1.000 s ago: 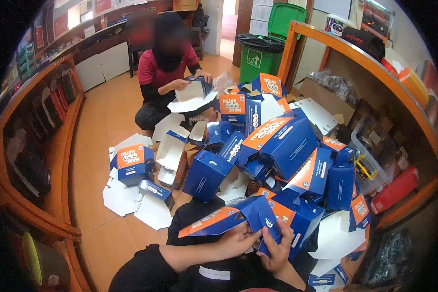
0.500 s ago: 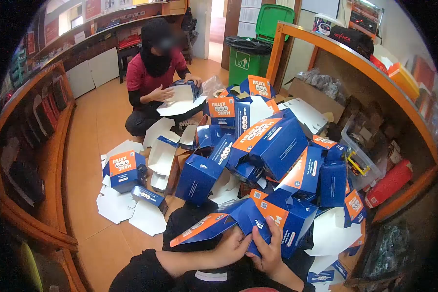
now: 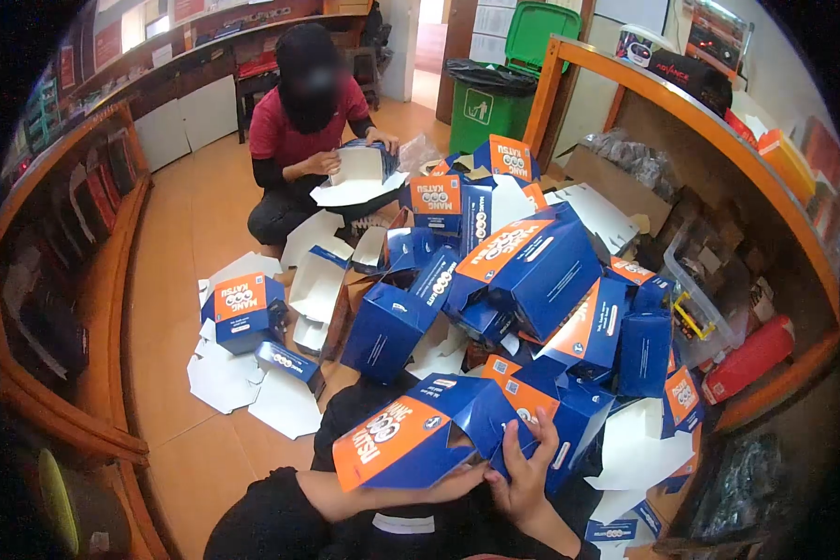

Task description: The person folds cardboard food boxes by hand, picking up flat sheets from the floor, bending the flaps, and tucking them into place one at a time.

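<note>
— What are the hands on?
— Both are on one box [image 3: 406, 439], blue with an orange top face, held low in front of the person, just above the lap. The left hand [image 3: 459, 482] sits under its near edge, closed against the underside; the cardboard hides most of it
— And the right?
— The right hand [image 3: 527, 465] clasps the blue end of the same box, its fingers [image 3: 543, 431] spread upward over the end flap. That end is open and not yet squared up
— Where is the box next to everything else?
— It is at the near foot of a big heap of boxes [image 3: 541, 271], all the same blue and orange. Its far end overlaps the nearest of them in view; I cannot tell whether they touch
— What lies around the heap?
— To the left, flat white sheets [image 3: 233, 378] lie on the wooden floor [image 3: 177, 233], and a single made-up box [image 3: 245, 313] stands among them, apart from the heap
— Anyone else there?
— Another person in a red top [image 3: 294, 135] sits on the floor beyond the heap, both hands on an open box of their own [image 3: 362, 168], white inside
— And further out?
— A green bin [image 3: 493, 105] stands behind the heap. An orange shelf [image 3: 691, 107] runs along the right, with a clear tub [image 3: 709, 294] beneath it
</note>
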The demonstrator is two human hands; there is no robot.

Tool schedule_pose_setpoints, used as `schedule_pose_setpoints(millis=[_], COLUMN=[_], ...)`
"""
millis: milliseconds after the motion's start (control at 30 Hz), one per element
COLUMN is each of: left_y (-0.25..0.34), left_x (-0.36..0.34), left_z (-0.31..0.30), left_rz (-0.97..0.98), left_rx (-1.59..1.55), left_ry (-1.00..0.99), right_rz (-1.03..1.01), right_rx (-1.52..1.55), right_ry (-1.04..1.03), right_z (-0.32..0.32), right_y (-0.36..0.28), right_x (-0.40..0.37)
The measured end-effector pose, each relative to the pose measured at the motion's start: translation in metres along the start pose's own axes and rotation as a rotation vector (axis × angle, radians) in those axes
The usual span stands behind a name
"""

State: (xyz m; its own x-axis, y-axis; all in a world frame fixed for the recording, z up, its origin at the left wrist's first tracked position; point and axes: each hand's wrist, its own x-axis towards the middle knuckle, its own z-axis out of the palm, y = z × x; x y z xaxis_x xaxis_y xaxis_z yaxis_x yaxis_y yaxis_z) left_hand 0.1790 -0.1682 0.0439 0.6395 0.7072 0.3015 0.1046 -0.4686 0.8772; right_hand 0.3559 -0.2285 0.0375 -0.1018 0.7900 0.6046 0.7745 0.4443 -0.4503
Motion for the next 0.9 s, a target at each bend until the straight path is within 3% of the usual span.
schedule_pose_setpoints(millis=[100, 167, 200, 233, 333, 367, 500, 600, 667, 833, 900], left_y=[0.017, 0.016, -0.001, -0.008, -0.015, -0.017, 0.011, -0.031, -0.048, -0.065, -0.033], left_x=[0.003, 0.006, 0.005, 0.005, 0.008, 0.008, 0.016, 0.007, 0.004, -0.002, 0.002], left_z=[-0.005, -0.004, 0.007, 0.012, 0.017, 0.017, 0.003, 0.032, 0.038, 0.032, 0.011], left_rz=[0.004, -0.19, -0.471, -0.589, -0.362, -0.379, -0.374, -0.402, -0.382, -0.315, 0.129], left_rx=[-0.009, -0.201, -0.378, -0.682, -0.914, -0.872, -0.24, -0.579, -0.832, -1.455, -0.263], left_ry=[-0.038, -0.097, -0.159, -0.112, -0.051, -0.067, -0.13, -0.007, -0.039, -0.117, 0.026], right_rz=[-0.026, -0.035, -0.038, -0.043, -0.035, -0.027, -0.034, -0.032, -0.035, 0.318, 0.348], right_rx=[-0.002, 0.02, 0.017, 0.013, 0.012, 0.015, 0.024, 0.031, 0.09, 0.489, 0.571], right_ry=[-0.073, -0.129, -0.122, -0.114, -0.095, -0.091, -0.047, 0.011, 0.074, 0.037, 0.126], right_z=[-0.004, -0.007, -0.007, -0.005, 0.0, 0.0, 0.0, 0.001, 0.0, 0.004, 0.002], right_y=[0.001, -0.002, -0.001, 0.003, 0.012, 0.014, 0.011, 0.006, 0.003, 0.018, 0.025], right_x=[0.004, 0.007, 0.006, 0.005, 0.0, -0.002, -0.001, 0.004, 0.009, 0.002, 0.002])
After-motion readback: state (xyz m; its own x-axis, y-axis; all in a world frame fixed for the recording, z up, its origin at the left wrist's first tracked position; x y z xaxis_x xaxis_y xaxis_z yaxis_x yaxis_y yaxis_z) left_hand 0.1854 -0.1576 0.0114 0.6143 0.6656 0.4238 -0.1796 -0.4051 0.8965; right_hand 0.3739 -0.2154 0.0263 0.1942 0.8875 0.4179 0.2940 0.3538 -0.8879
